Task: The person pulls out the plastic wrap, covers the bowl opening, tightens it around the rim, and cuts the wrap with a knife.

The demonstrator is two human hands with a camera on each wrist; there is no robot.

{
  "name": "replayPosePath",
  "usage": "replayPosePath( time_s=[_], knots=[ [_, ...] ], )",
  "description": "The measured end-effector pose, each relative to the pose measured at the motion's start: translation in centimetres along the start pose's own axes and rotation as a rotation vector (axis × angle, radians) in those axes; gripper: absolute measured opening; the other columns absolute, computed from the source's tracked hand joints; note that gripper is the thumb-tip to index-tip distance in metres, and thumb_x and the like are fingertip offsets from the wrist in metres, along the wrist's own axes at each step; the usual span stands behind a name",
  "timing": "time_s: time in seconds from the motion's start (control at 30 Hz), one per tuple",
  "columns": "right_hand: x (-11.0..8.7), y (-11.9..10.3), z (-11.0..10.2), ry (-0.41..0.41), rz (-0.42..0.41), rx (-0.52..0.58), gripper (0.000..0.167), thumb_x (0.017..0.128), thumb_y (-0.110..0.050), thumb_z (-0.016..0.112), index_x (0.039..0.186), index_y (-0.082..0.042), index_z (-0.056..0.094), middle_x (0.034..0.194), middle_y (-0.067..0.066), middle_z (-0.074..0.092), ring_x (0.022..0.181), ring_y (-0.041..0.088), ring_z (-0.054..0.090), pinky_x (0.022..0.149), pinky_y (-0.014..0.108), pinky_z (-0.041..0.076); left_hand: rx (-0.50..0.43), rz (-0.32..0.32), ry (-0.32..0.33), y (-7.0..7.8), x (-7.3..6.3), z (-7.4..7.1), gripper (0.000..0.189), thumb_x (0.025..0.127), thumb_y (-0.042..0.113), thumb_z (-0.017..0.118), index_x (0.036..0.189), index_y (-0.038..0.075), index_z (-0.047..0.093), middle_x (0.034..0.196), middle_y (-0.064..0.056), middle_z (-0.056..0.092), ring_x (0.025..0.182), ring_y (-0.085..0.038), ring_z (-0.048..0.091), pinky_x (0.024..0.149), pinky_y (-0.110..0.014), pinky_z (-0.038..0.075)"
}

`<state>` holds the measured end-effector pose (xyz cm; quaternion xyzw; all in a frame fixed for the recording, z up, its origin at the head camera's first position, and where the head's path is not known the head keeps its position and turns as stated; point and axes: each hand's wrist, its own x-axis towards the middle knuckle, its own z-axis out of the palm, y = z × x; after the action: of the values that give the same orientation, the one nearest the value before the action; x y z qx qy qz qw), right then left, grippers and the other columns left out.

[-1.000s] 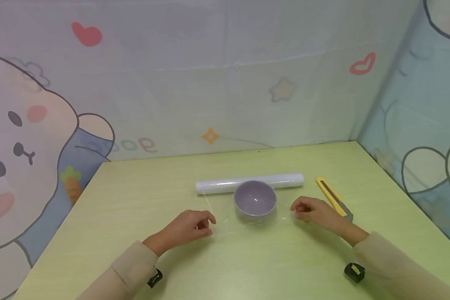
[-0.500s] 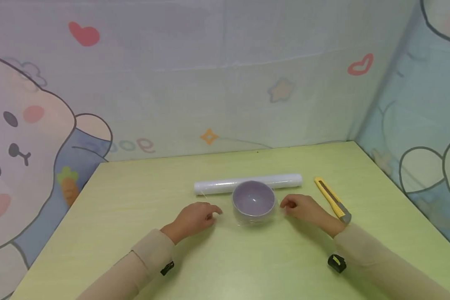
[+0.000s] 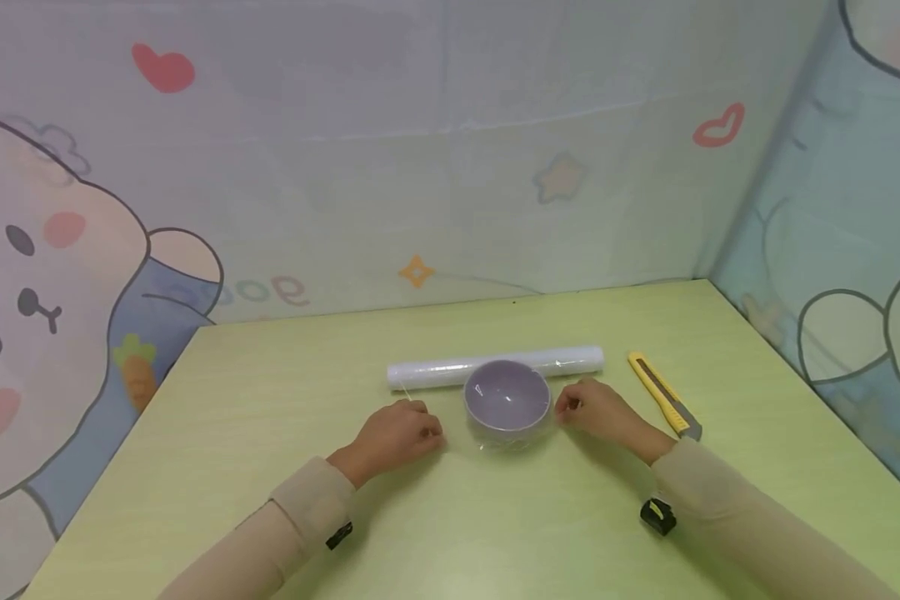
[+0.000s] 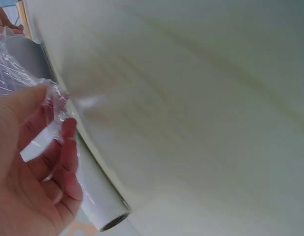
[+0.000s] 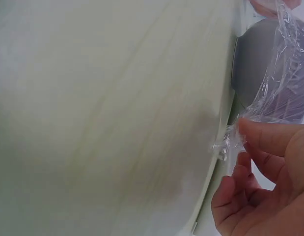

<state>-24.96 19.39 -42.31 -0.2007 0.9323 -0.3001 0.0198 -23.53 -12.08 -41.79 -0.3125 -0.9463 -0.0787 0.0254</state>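
Either side of bowl (image 3: 507,398) | hands (image 3: 393,437) (image 3: 603,410) pinch film (image 5: 288,56) | bowl partly hides roll (image 3: 444,371) | cutter (image 3: 663,395) right

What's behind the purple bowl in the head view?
A white roll lies crosswise behind the bowl, both ends showing. The bowl covers part of the roll's middle, so that portion cannot be seen.

The bowl (image 3: 507,402) hides part of the white roll (image 3: 438,372).
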Motion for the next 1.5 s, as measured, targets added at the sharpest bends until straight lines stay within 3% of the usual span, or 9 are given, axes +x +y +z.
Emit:
replayPosePath(
  time_s=[0.37, 0.6, 0.87, 0.97, 1.03, 1.2, 1.27, 1.4, 1.5],
  knots=[
    [1.3, -0.3, 0.9, 0.032, 0.031, 0.016, 0.004, 0.080, -0.009, 0.063, 0.077, -0.006, 0.065, 0.081, 0.007, 0.064, 0.076, 0.016, 0.054, 0.067, 0.029, 0.044, -0.037, -0.198, 0.013, 1.5, 2.8, 0.5, 0.015, 0.080, 0.031, 0.069, 0.082, 0.016, 0.072, 0.084, 0.000, 0.064, 0.081, -0.016, 0.055, 0.062, -0.030, 0.045],
    [1.6, -0.7, 1.1, 0.012, 0.106, 0.174, 0.009, 0.078, -0.009, 0.062, 0.083, -0.003, 0.066, 0.085, 0.010, 0.064, 0.077, 0.017, 0.053, 0.064, 0.027, 0.044, -0.201, -0.362, 0.075, 2.5, 4.1, 0.7, 0.015, 0.079, 0.023, 0.069, 0.083, 0.011, 0.060, 0.085, -0.003, 0.060, 0.072, -0.015, 0.053, 0.056, -0.027, 0.042],
    [2.1, -0.9, 2.1, 0.020, 0.273, 0.467, 0.038, 0.076, 0.000, 0.058, 0.112, 0.012, 0.050, 0.100, 0.022, 0.060, 0.081, 0.016, 0.057, 0.069, 0.024, 0.050, -0.372, -0.324, 0.173, 2.6, 4.6, 1.4, 0.011, 0.078, 0.010, 0.064, 0.088, 0.004, 0.063, 0.083, -0.009, 0.068, 0.075, -0.021, 0.062, 0.070, -0.032, 0.050],
    [2.1, -1.0, 2.2, 0.002, 0.247, 0.524, 0.042, 0.074, 0.004, 0.054, 0.114, 0.016, 0.046, 0.101, 0.025, 0.058, 0.082, 0.017, 0.056, 0.069, 0.024, 0.048, -0.471, -0.310, 0.120, 2.5, 4.6, 1.2, 0.019, 0.075, 0.006, 0.063, 0.093, 0.001, 0.063, 0.084, -0.010, 0.067, 0.075, -0.021, 0.060, 0.070, -0.030, 0.049],
    [1.9, -1.1, 2.1, -0.012, 0.229, 0.555, 0.046, 0.071, 0.006, 0.051, 0.115, 0.018, 0.045, 0.102, 0.025, 0.058, 0.084, 0.017, 0.055, 0.070, 0.023, 0.046, -0.610, -0.304, 0.056, 2.6, 4.4, 0.9, 0.029, 0.073, 0.004, 0.064, 0.101, -0.001, 0.062, 0.090, -0.012, 0.067, 0.079, -0.020, 0.060, 0.072, -0.029, 0.050],
    [1.2, -1.6, 1.7, -0.077, 0.187, 0.630, 0.059, 0.068, 0.003, 0.051, 0.123, 0.017, 0.037, 0.116, 0.030, 0.051, 0.100, 0.025, 0.053, 0.081, 0.026, 0.043, -1.039, -0.252, -0.085, 3.4, 3.9, 0.5, 0.068, 0.071, 0.005, 0.072, 0.132, 0.004, 0.043, 0.122, -0.015, 0.056, 0.109, -0.025, 0.055, 0.094, -0.037, 0.044],
    [0.8, -1.9, 1.7, -0.104, 0.193, 0.672, 0.064, 0.068, 0.001, 0.054, 0.127, 0.015, 0.032, 0.125, 0.030, 0.045, 0.111, 0.029, 0.049, 0.091, 0.032, 0.040, -1.121, -0.241, -0.093, 4.1, 3.8, 0.5, 0.083, 0.069, 0.007, 0.077, 0.139, 0.009, 0.032, 0.131, -0.013, 0.048, 0.119, -0.026, 0.048, 0.103, -0.042, 0.035],
    [0.6, -2.8, 2.1, -0.114, 0.228, 0.729, 0.075, 0.064, -0.001, 0.064, 0.131, 0.009, 0.031, 0.133, 0.026, 0.040, 0.122, 0.034, 0.040, 0.105, 0.048, 0.027, -1.088, -0.245, -0.005, 5.3, 4.0, 1.2, 0.100, 0.063, 0.013, 0.084, 0.141, 0.011, 0.022, 0.137, -0.015, 0.034, 0.125, -0.028, 0.040, 0.107, -0.046, 0.028],
    [0.8, -3.6, 2.5, -0.078, 0.235, 0.737, 0.076, 0.058, 0.002, 0.066, 0.128, 0.010, 0.037, 0.127, 0.025, 0.047, 0.118, 0.035, 0.042, 0.106, 0.052, 0.024, -1.009, -0.267, 0.075, 5.8, 4.1, 1.9, 0.103, 0.061, 0.015, 0.085, 0.141, 0.007, 0.021, 0.135, -0.020, 0.032, 0.123, -0.030, 0.041, 0.106, -0.047, 0.030]
  ],
)
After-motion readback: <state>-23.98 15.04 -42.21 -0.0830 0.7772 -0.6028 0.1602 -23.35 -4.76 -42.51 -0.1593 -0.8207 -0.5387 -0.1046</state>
